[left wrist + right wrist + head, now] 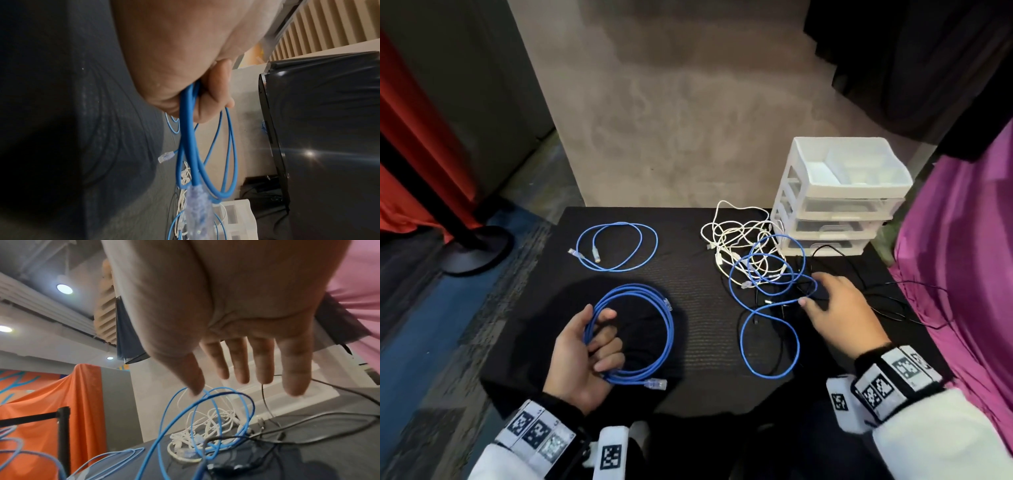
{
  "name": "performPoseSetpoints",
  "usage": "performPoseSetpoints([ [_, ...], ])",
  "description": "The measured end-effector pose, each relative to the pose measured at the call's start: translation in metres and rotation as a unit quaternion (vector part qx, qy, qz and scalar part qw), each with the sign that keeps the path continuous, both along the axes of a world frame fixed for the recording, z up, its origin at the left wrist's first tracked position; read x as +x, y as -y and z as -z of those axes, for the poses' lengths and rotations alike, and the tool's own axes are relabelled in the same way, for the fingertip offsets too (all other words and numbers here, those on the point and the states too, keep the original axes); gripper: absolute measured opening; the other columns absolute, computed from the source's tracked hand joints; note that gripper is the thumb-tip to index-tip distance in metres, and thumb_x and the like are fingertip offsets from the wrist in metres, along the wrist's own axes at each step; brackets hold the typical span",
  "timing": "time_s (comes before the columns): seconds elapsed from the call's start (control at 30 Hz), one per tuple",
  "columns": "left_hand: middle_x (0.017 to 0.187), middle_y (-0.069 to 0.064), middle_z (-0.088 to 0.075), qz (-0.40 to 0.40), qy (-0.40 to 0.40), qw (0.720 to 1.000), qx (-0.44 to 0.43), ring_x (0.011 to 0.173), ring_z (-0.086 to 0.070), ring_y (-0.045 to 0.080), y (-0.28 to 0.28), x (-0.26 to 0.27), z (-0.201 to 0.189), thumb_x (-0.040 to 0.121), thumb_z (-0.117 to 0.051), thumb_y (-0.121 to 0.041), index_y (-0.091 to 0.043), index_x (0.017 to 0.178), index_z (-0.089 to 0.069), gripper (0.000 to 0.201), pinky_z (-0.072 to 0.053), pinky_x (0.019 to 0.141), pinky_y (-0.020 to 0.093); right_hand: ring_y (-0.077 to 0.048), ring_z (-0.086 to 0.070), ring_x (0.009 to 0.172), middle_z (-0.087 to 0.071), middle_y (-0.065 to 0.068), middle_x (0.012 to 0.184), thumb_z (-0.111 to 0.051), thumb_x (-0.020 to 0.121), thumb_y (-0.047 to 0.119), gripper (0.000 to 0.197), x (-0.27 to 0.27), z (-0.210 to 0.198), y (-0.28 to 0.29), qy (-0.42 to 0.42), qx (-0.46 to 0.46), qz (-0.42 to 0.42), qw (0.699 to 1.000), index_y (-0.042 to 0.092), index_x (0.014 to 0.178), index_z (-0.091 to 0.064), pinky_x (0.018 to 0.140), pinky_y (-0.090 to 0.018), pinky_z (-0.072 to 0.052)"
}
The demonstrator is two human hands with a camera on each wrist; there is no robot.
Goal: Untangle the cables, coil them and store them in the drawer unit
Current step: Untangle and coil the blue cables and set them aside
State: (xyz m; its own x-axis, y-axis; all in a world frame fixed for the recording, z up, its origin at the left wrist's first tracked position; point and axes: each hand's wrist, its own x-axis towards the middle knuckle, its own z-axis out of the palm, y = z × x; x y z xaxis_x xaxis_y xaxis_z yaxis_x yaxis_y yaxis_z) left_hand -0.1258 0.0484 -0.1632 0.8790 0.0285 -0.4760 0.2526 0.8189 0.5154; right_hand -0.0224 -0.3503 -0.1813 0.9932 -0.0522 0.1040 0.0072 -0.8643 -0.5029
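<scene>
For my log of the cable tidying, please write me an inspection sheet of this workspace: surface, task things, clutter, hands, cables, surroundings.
Surface: black cloth-covered table.
Job's things: white plastic three-drawer unit at far right, drawers closed; top tray holds small dividers.
Clutter: nothing seen.
Hands: left hand grips dark blue coiled network cable; right hand open, fingers straight, over the tangle.
Cables: light blue loosely coiled cable lies apart at far left; blue loose cable, white thin cables and black thin cables remain tangled beside the unit.
Surroundings: orange drape, magenta cloth, grey wall.
</scene>
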Motion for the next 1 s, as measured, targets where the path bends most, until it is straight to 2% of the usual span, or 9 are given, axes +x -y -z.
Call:
performPoseSetpoints([
  [0.1, 0.051, -0.010, -0.020, -0.005, 0.004, 1.000, -0.011, 0.046, -0.004, 0.006, -0.006, 0.001, 0.002, 0.100, -0.049, -0.044, -0.017, 0.076, -0.060, 0.038, -0.013, 0.032, 0.018, -0.036, -0.058, 0.106, -0.064, -0.009, 0.114, -0.068, 0.092, 0.022, 0.031, -0.016, -0.015, -0.039, 0.158, 0.007, 0.011, 0.987, 0.016, 0.122, -0.066, 0.098, -0.048, -0.047],
  [0.2, 0.052, -0.010, -0.020, -0.012, 0.011, 1.000, -0.027, 0.046, -0.004, 0.006, -0.015, 0.002, 0.003, 0.101, -0.049, -0.044, -0.017, 0.077, -0.060, 0.038, -0.013, 0.032, 0.018, -0.028, -0.058, 0.101, -0.067, -0.001, 0.110, -0.060, 0.092, 0.028, 0.024, -0.014, -0.035, -0.110, 0.202, 0.035, -0.086, 0.975, 0.020, 0.113, -0.069, 0.095, -0.045, -0.047],
  [0.4, 0.053, -0.009, -0.018, -0.038, 0.010, 0.999, -0.028, 0.046, -0.004, 0.006, -0.048, -0.005, 0.005, 0.099, -0.051, -0.044, -0.016, 0.077, -0.061, 0.037, -0.013, 0.031, 0.018, -0.030, -0.059, 0.108, -0.068, 0.002, 0.110, -0.062, 0.096, 0.027, 0.016, 0.054, -0.016, -0.267, 0.022, 0.089, -0.262, 0.961, 0.023, 0.108, -0.072, 0.095, -0.029, -0.037],
  [0.47, 0.054, -0.009, -0.017, -0.054, 0.010, 0.998, -0.023, 0.046, -0.004, 0.006, -0.062, -0.011, 0.006, 0.098, -0.052, -0.044, -0.016, 0.078, -0.061, 0.036, -0.012, 0.031, 0.018, -0.034, -0.053, 0.125, -0.064, -0.002, 0.130, -0.057, 0.100, 0.019, 0.026, 0.076, 0.001, -0.309, -0.060, 0.063, -0.283, 0.955, 0.022, 0.124, -0.069, 0.106, -0.030, -0.033],
  [0.53, 0.055, -0.009, -0.017, -0.073, 0.012, 0.997, -0.021, 0.046, -0.004, 0.006, -0.076, -0.018, 0.006, 0.099, -0.052, -0.044, -0.016, 0.079, -0.061, 0.036, -0.012, 0.032, 0.019, -0.033, -0.036, 0.143, -0.044, 0.001, 0.158, -0.050, 0.100, 0.011, 0.049, 0.090, 0.021, -0.336, -0.139, -0.016, -0.306, 0.942, 0.026, 0.147, -0.052, 0.118, -0.034, -0.026],
  [0.6, 0.057, -0.009, -0.016, -0.088, 0.017, 0.996, -0.022, 0.046, -0.004, 0.006, -0.089, -0.024, 0.006, 0.099, -0.052, -0.044, -0.016, 0.080, -0.060, 0.036, -0.010, 0.033, 0.019, -0.031, -0.029, 0.143, -0.032, 0.008, 0.165, -0.050, 0.097, 0.014, 0.061, 0.099, 0.039, -0.345, -0.145, -0.120, -0.310, 0.932, 0.034, 0.154, -0.041, 0.117, -0.043, -0.032],
  [0.7, 0.054, -0.009, -0.016, -0.111, 0.023, 0.993, -0.026, 0.046, -0.003, 0.006, -0.103, -0.030, 0.008, 0.100, -0.050, -0.043, -0.016, 0.079, -0.059, 0.036, -0.009, 0.033, 0.019, -0.031, -0.041, 0.125, -0.054, 0.002, 0.133, -0.057, 0.098, 0.022, 0.033, 0.105, 0.052, -0.345, -0.068, -0.155, -0.301, 0.939, 0.030, 0.130, -0.059, 0.100, -0.044, -0.046],
  [0.8, 0.051, -0.009, -0.019, -0.117, 0.019, 0.993, -0.024, 0.046, -0.002, 0.007, -0.104, -0.030, 0.011, 0.100, -0.048, -0.042, -0.016, 0.078, -0.059, 0.036, -0.011, 0.031, 0.018, -0.029, -0.043, 0.116, -0.057, 0.001, 0.110, -0.058, 0.097, 0.020, 0.007, 0.108, 0.045, -0.336, -0.069, -0.170, -0.325, 0.928, 0.024, 0.103, -0.059, 0.091, -0.042, -0.046],
  [1.0, 0.051, -0.010, -0.019, -0.098, 0.011, 0.995, -0.018, 0.047, -0.001, 0.007, -0.087, -0.021, 0.009, 0.100, -0.048, -0.043, -0.017, 0.076, -0.060, 0.038, -0.006, 0.035, 0.019, -0.026, -0.055, 0.094, -0.046, 0.001, 0.101, -0.053, 0.098, 0.021, 0.009, 0.097, 0.022, -0.291, -0.107, -0.119, -0.305, 0.939, 0.028, 0.098, -0.048, 0.083, -0.039, -0.051],
])
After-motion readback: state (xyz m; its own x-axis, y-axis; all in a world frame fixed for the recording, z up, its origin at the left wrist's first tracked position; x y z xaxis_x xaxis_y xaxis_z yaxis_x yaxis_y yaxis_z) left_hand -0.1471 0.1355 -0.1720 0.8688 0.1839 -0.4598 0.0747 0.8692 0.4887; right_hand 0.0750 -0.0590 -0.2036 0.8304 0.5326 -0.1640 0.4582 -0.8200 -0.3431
